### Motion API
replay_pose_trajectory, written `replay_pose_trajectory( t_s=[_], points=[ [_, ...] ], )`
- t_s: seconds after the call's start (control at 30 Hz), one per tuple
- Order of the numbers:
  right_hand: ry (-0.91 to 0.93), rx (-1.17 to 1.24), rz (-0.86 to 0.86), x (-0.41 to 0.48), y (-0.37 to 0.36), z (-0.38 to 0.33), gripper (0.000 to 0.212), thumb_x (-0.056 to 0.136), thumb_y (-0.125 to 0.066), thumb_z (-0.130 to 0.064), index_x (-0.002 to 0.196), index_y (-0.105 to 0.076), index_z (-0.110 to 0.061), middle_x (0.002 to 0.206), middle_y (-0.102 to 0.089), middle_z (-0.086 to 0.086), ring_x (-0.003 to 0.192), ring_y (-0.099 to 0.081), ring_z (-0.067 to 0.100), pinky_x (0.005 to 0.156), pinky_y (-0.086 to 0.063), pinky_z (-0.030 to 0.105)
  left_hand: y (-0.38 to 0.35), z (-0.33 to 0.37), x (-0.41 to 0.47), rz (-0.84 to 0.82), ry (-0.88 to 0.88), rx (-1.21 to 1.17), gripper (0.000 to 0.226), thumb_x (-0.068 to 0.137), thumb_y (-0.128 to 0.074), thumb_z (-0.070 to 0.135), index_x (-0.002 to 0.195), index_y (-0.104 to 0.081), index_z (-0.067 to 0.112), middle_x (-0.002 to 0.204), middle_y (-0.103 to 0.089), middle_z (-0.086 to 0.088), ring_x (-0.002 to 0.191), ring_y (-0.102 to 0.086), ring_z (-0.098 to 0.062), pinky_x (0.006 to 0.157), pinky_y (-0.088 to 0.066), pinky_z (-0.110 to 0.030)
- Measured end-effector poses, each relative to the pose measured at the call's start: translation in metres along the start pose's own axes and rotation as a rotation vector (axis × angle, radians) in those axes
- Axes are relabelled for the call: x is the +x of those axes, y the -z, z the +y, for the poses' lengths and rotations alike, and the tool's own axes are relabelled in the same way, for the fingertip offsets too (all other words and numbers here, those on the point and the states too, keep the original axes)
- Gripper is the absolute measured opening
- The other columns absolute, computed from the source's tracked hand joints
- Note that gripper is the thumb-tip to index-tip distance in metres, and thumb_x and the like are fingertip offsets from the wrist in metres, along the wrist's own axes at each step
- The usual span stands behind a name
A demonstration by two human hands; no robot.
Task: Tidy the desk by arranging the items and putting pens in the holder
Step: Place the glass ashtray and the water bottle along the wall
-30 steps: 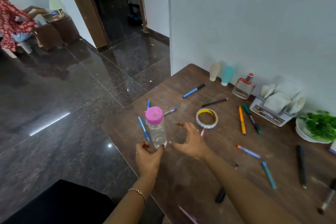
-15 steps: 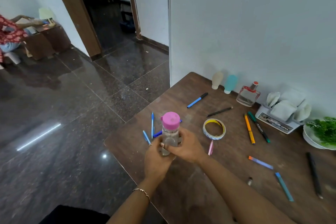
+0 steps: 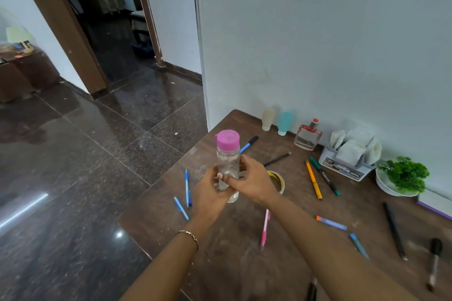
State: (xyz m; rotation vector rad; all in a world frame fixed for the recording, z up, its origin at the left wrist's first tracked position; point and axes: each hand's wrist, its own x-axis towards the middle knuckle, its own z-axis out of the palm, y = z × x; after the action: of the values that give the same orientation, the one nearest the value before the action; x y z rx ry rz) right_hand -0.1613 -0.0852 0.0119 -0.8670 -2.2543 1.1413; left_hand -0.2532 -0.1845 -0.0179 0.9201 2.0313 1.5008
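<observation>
The left hand [image 3: 210, 197] and right hand [image 3: 252, 183] both gripped the upright bottle [image 3: 228, 154] low down, over the counter's [image 3: 244, 264] near-left part. Holding it vertical and setting it clear of the loose pens [image 3: 187, 187] seemed wisest.

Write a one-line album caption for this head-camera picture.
Left hand and right hand grip a clear pink-capped bottle upright at a wooden desk littered with pens.
</observation>
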Motion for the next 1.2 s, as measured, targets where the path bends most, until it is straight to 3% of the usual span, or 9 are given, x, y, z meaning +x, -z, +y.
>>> replay_pose_trajectory(
  t_s=[0.1, 0.27, 0.4, 0.57, 0.67, 0.87, 1.07, 1.2],
  points=[
    [-0.009, 0.028, 0.038, 0.011, 0.016, -0.004, 0.052, 0.068, -0.074, -0.059, 0.106, -0.061, -0.025, 0.098, -0.068, -0.012, 0.089, -0.064, 0.004, 0.083, -0.055, 0.035, -0.006, 0.015, 0.021, -0.022, 0.012, 0.01, 0.057, 0.068, -0.082, 0.027, 0.119, -0.057, 0.024, 0.1, -0.07, 0.008, 0.089, -0.066, -0.004, 0.082, -0.054, -0.026],
    [0.007, 0.045, 0.126, 0.033, 0.041, -0.008, 0.036, 0.074, -0.077, -0.045, 0.101, -0.057, -0.031, 0.094, -0.065, -0.016, 0.085, -0.063, -0.001, 0.081, -0.055, 0.03, -0.012, 0.039, 0.059, -0.096, -0.021, 0.013, 0.063, 0.07, -0.083, 0.032, 0.124, -0.052, 0.024, 0.105, -0.069, 0.005, 0.087, -0.064, 0.0, 0.076, -0.054, -0.019],
    [0.003, 0.03, 0.154, 0.056, 0.052, -0.005, 0.044, 0.074, -0.077, -0.044, 0.11, -0.061, -0.024, 0.097, -0.068, -0.009, 0.083, -0.065, 0.004, 0.081, -0.056, 0.034, -0.015, 0.055, 0.089, -0.141, -0.024, 0.048, 0.06, 0.066, -0.083, 0.036, 0.117, -0.054, 0.027, 0.1, -0.069, 0.008, 0.087, -0.066, -0.006, 0.081, -0.055, -0.027],
    [-0.006, -0.006, 0.19, 0.095, 0.059, -0.001, 0.048, 0.077, -0.075, -0.041, 0.117, -0.057, -0.022, 0.101, -0.067, -0.008, 0.086, -0.066, 0.008, 0.083, -0.055, 0.038, -0.018, 0.074, 0.138, -0.176, -0.077, 0.105, 0.041, 0.07, -0.082, 0.019, 0.101, -0.055, 0.025, 0.084, -0.062, 0.016, 0.082, -0.064, -0.007, 0.072, -0.049, -0.012],
    [-0.047, -0.002, 0.22, 0.122, 0.062, -0.001, 0.059, 0.08, -0.073, -0.039, 0.13, -0.048, -0.022, 0.109, -0.063, -0.007, 0.09, -0.065, 0.009, 0.086, -0.055, 0.037, -0.019, 0.074, 0.175, -0.244, -0.076, 0.151, 0.048, 0.069, -0.082, 0.022, 0.108, -0.055, 0.025, 0.092, -0.063, 0.012, 0.089, -0.064, -0.012, 0.081, -0.051, -0.023],
    [-0.111, -0.033, 0.323, 0.182, 0.061, 0.002, 0.077, 0.078, -0.074, -0.043, 0.142, -0.033, -0.032, 0.117, -0.057, -0.006, 0.089, -0.064, 0.008, 0.082, -0.055, 0.032, -0.029, 0.063, 0.248, -0.325, -0.057, 0.261, 0.053, 0.069, -0.079, 0.02, 0.114, -0.051, 0.014, 0.102, -0.061, 0.0, 0.093, -0.06, -0.019, 0.079, -0.049, -0.029],
    [-0.088, -0.188, 0.36, 0.23, 0.053, 0.015, 0.076, 0.083, -0.069, -0.037, 0.145, -0.025, -0.044, 0.129, -0.053, -0.005, 0.093, -0.061, 0.007, 0.08, -0.051, 0.022, -0.044, 0.043, 0.311, -0.432, -0.048, 0.268, 0.058, 0.071, -0.078, 0.02, 0.12, -0.049, 0.014, 0.112, -0.061, -0.003, 0.1, -0.058, -0.021, 0.086, -0.049, -0.029],
    [-0.076, -0.358, 0.325, 0.248, 0.051, 0.03, 0.072, 0.089, -0.064, -0.026, 0.147, -0.025, -0.042, 0.132, -0.047, -0.001, 0.096, -0.059, 0.009, 0.088, -0.052, 0.025, -0.06, 0.03, 0.339, -0.516, -0.044, 0.274, 0.057, 0.073, -0.078, 0.02, 0.122, -0.049, 0.014, 0.116, -0.061, -0.004, 0.105, -0.058, -0.022, 0.088, -0.048, -0.029]
  ],
)
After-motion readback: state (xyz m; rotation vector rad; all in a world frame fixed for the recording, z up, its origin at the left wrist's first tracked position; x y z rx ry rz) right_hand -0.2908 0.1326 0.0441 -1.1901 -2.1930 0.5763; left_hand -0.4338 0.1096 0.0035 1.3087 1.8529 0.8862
